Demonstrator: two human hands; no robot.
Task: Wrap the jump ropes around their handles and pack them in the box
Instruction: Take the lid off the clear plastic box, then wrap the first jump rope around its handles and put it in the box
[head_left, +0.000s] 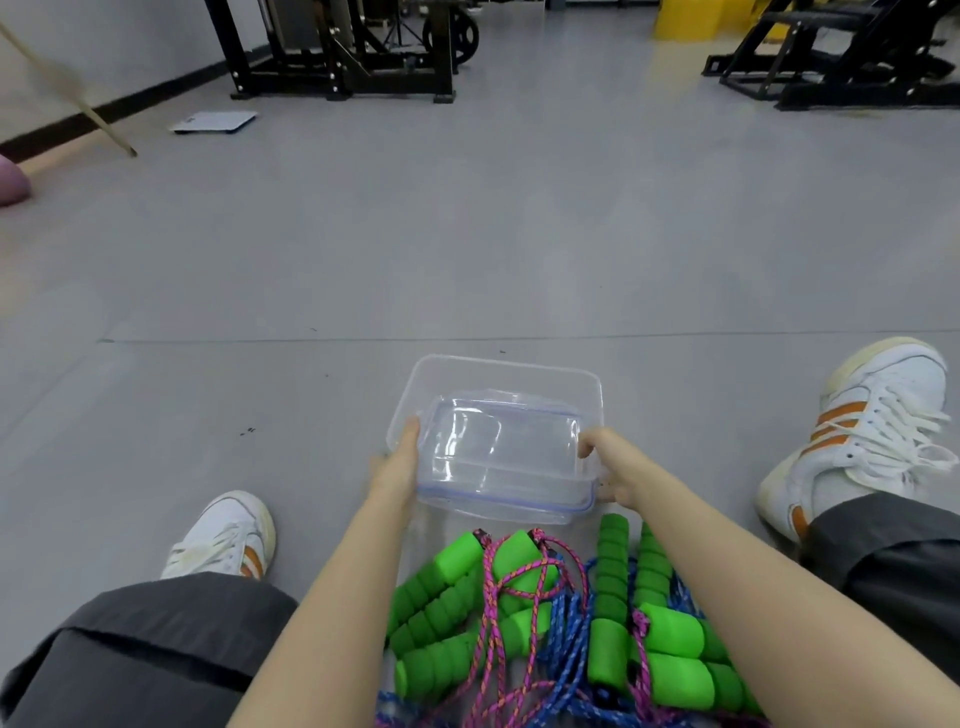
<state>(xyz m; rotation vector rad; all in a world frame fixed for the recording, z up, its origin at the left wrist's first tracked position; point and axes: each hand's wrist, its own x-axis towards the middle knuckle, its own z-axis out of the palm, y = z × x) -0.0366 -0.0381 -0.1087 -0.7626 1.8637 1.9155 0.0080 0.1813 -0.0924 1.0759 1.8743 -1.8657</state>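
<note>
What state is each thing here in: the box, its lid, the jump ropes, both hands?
box: open, no ropes inside
lid: off the box, held tilted over it
jump ropes: unwrapped, tangled in a pile outside the box
left hand: grips the lid's left edge
right hand: grips the lid's right edge

Both bare forearms reach straight out in front, roughly parallel. The left hand (396, 462) pinches the near-left edge of the clear lid (498, 457), thumb lying flat along the top. The right hand (613, 467) grips the opposite edge, fingers curled over it.
</note>
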